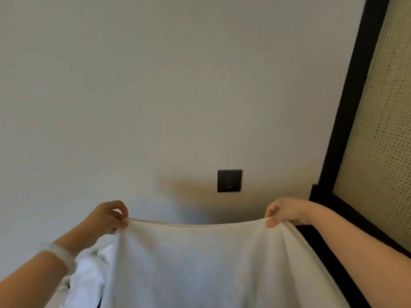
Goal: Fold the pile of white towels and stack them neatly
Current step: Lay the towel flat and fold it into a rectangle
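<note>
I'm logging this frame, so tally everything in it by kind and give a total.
Towel held up: 1
Hands: 2, left hand and right hand, each pinching a top corner of it
Heap of white cloth behind it: 1, pieces cannot be counted
Wall socket: 1
Bracelet: 1
Woven panel in dark frame: 1
Total: 7

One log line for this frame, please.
white towel: held up, spread, hanging | left hand: pinches its top-left corner | right hand: pinches its top-right corner | other white cloth: lower left
</note>
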